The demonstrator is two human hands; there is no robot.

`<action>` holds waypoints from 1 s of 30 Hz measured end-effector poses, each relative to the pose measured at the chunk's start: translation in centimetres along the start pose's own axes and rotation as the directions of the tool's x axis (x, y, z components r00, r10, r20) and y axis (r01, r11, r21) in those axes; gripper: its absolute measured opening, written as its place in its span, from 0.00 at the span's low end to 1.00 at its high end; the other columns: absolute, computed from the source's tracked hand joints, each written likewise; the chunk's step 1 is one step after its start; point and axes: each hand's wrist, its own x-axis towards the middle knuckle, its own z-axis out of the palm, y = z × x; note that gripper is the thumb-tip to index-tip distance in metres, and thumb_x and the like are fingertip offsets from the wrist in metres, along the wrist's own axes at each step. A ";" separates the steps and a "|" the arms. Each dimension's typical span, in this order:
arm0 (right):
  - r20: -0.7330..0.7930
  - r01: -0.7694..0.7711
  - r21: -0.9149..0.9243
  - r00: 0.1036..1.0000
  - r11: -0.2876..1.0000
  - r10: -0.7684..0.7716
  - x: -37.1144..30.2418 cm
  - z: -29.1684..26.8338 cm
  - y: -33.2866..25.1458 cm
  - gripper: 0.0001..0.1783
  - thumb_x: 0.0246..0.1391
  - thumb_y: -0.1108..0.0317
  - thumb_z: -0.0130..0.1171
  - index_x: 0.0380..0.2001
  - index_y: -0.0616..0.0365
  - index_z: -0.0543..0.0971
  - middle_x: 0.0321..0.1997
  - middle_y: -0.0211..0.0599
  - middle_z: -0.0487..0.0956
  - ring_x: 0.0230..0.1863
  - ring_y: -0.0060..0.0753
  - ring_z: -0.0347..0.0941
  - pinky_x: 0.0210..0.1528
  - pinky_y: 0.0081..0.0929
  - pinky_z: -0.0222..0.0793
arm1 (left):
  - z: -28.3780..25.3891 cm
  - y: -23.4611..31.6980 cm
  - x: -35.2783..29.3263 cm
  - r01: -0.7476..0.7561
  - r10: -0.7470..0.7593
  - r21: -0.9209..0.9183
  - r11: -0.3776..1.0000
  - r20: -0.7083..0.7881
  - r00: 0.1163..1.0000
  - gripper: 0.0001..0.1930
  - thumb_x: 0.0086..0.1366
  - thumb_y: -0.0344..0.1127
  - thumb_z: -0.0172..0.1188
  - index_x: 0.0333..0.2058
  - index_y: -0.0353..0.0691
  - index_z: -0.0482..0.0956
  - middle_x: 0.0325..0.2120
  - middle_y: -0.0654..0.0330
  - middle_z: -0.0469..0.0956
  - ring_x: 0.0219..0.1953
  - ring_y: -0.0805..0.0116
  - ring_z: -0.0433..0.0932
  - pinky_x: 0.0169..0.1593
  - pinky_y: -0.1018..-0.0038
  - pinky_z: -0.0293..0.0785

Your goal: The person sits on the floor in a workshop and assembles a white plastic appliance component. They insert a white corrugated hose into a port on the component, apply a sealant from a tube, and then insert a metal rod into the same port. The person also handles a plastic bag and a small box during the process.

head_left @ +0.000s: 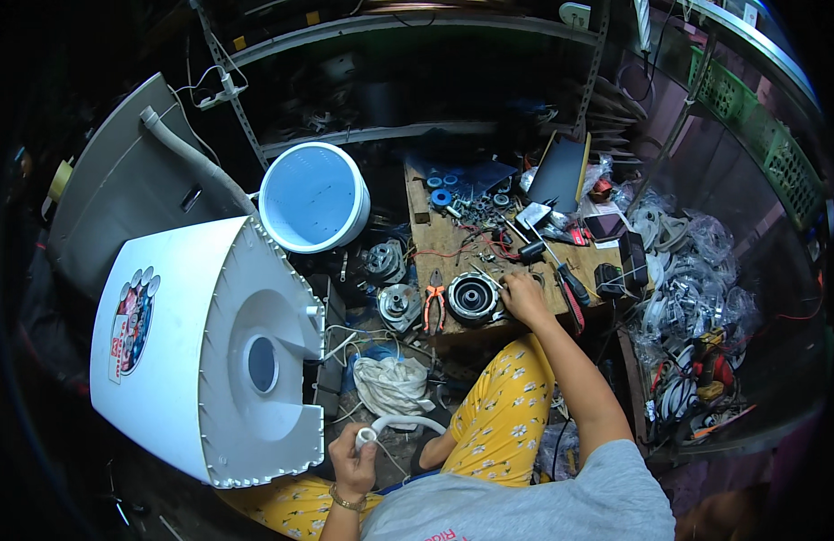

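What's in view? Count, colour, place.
Plastic housing: 1, white, left
Large panel: 1, grey, upper left
Basket: 1, blue-white, left of bench
Bench: 1, brown wood, centre
Pliers: 1, orange-handled, bench's left
Round part: 1, black and silver, bench front
Small rings: several, blue, bench back
Handled tools: 2+, dark and red, bench right
Metal parts: 2, silver, left of bench
Cloth: 1, white, lower centre
Crate: 1+, green, upper right
Bagged parts: many, whitish, right
Shelving: 1, pale, back
Hose: 1, white, in left hand
Left hand: 1, bare, bottom
Right hand: 1, bare, beside round part
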 end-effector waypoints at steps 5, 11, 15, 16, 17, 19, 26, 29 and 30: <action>0.036 -0.032 -0.002 0.999 0.999 0.032 0.7 0.7 1.6 0.12 0.45 0.74 0.54 0.36 0.59 0.76 0.35 0.54 0.76 0.41 0.57 0.72 0.43 0.49 0.68 | 1.1 0.6 1.6 0.142 -0.119 -0.166 0.976 0.137 0.983 0.14 0.63 0.42 0.57 0.37 0.35 0.73 0.26 0.58 0.73 0.27 0.73 0.71 0.33 0.78 0.66; 0.256 -0.252 0.211 0.947 0.945 0.195 -1.8 -10.2 -2.7 0.11 0.50 0.75 0.52 0.39 0.63 0.75 0.39 0.55 0.77 0.43 0.53 0.74 0.45 0.37 0.69 | 0.2 1.2 1.6 -0.124 0.165 -0.207 0.971 0.195 0.967 0.23 0.63 0.55 0.54 0.39 0.37 0.74 0.31 0.62 0.72 0.32 0.73 0.67 0.37 0.76 0.63; 0.281 -0.107 0.699 0.950 0.707 -0.134 -6.6 -14.8 -8.6 0.14 0.50 0.79 0.54 0.42 0.65 0.78 0.37 0.43 0.81 0.40 0.35 0.78 0.45 0.26 0.70 | -0.2 2.2 1.1 -0.221 0.209 0.033 0.975 0.208 0.955 0.21 0.59 0.56 0.57 0.33 0.42 0.74 0.27 0.60 0.72 0.33 0.60 0.70 0.44 0.66 0.59; 0.382 -0.108 0.698 0.892 0.707 -0.241 -7.6 -16.7 -10.7 0.11 0.50 0.79 0.54 0.39 0.64 0.79 0.38 0.43 0.81 0.38 0.35 0.79 0.43 0.27 0.72 | 0.0 2.6 1.0 -0.236 0.221 0.066 0.970 0.181 0.958 0.19 0.56 0.55 0.59 0.31 0.43 0.74 0.25 0.61 0.71 0.32 0.61 0.69 0.44 0.67 0.56; 0.432 -0.093 0.712 0.840 0.696 -0.329 -8.7 -18.3 -12.8 0.11 0.50 0.78 0.56 0.38 0.62 0.79 0.37 0.43 0.81 0.36 0.36 0.80 0.41 0.28 0.73 | 0.2 3.0 1.1 -0.245 0.225 0.089 0.965 0.188 0.956 0.19 0.56 0.55 0.59 0.29 0.44 0.74 0.24 0.61 0.71 0.31 0.61 0.69 0.44 0.66 0.56; 0.382 0.039 0.746 0.793 0.665 -0.475 -11.1 -19.1 -15.4 0.12 0.51 0.75 0.59 0.40 0.59 0.77 0.32 0.42 0.80 0.33 0.42 0.78 0.35 0.30 0.74 | 0.4 3.7 1.4 -0.278 0.249 0.132 0.951 0.200 0.948 0.18 0.54 0.54 0.60 0.26 0.45 0.75 0.23 0.62 0.70 0.31 0.62 0.69 0.44 0.66 0.57; 0.296 0.299 0.662 0.739 0.688 -0.605 -12.4 -20.8 -18.0 0.33 0.35 0.76 0.62 0.50 0.40 0.77 0.25 0.28 0.75 0.26 0.31 0.75 0.26 0.27 0.71 | 0.5 4.8 1.3 -0.409 0.361 0.235 0.882 0.221 0.906 0.22 0.47 0.60 0.65 0.19 0.47 0.74 0.18 0.66 0.66 0.25 0.66 0.67 0.42 0.67 0.56; 0.317 0.347 0.620 0.710 0.704 -0.629 -12.8 -21.2 -18.4 0.36 0.33 0.75 0.62 0.52 0.37 0.77 0.24 0.26 0.73 0.25 0.28 0.73 0.26 0.26 0.71 | 0.4 4.8 0.9 -0.430 0.375 0.276 0.859 0.230 0.898 0.24 0.44 0.63 0.65 0.18 0.48 0.73 0.17 0.67 0.66 0.24 0.67 0.66 0.41 0.68 0.55; 0.296 0.368 0.607 0.718 0.705 -0.630 -12.8 -21.2 -18.5 0.36 0.32 0.75 0.62 0.51 0.36 0.78 0.23 0.25 0.73 0.24 0.27 0.73 0.26 0.26 0.71 | 0.3 4.8 0.9 -0.438 0.382 0.286 0.852 0.229 0.895 0.24 0.44 0.63 0.65 0.18 0.48 0.74 0.17 0.68 0.66 0.24 0.68 0.66 0.41 0.68 0.55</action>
